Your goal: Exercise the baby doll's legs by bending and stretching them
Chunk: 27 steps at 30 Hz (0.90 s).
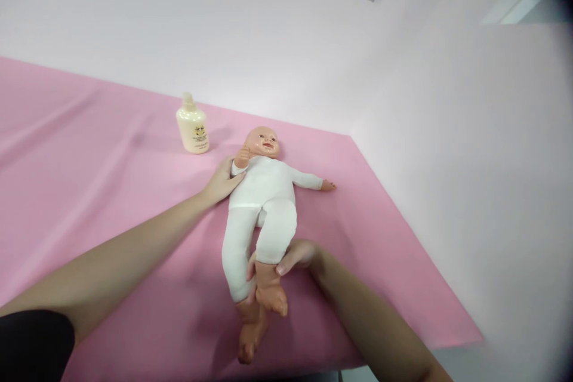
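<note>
A baby doll [262, 185] in a white bodysuit lies on its back, its head away from me and its feet toward me. My left hand [222, 181] holds the doll's side by its bent arm, with the thumb against the torso and the other fingers partly hidden beside the arm. Lower down, my right hand [298, 255] is wrapped round the lower part of one leg, thumb on the near side and fingertips showing between the two legs. The doll's other arm stretches out sideways on the pink cloth.
A cream-coloured pump bottle [193, 128] with a printed label stands upright to the left of the doll's head. Pink cloth [102, 203] with some creases covers the table. White walls [179, 24] rise behind the table and to its right.
</note>
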Each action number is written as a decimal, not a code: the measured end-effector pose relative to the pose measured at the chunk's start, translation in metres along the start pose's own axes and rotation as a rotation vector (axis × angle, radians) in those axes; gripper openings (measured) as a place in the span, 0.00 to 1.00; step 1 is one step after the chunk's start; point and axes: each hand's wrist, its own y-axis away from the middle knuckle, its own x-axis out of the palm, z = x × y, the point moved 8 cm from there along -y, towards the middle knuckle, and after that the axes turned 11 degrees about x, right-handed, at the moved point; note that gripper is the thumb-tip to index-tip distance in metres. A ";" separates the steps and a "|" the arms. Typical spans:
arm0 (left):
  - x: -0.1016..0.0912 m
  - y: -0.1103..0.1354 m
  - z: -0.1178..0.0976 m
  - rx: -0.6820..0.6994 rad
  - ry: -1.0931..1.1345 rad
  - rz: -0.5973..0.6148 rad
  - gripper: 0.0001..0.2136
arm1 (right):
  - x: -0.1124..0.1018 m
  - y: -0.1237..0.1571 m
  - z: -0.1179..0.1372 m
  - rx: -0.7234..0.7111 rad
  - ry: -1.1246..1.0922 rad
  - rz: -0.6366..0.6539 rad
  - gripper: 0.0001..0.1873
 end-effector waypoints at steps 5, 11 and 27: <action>0.001 0.000 0.002 0.004 0.007 0.000 0.26 | -0.005 0.000 -0.003 -0.034 0.010 -0.023 0.40; 0.000 0.000 0.003 0.013 0.014 -0.007 0.26 | -0.004 0.002 -0.004 0.011 0.002 -0.046 0.34; 0.001 0.001 0.004 0.027 0.000 -0.004 0.26 | -0.002 -0.001 -0.003 -0.084 -0.041 0.018 0.39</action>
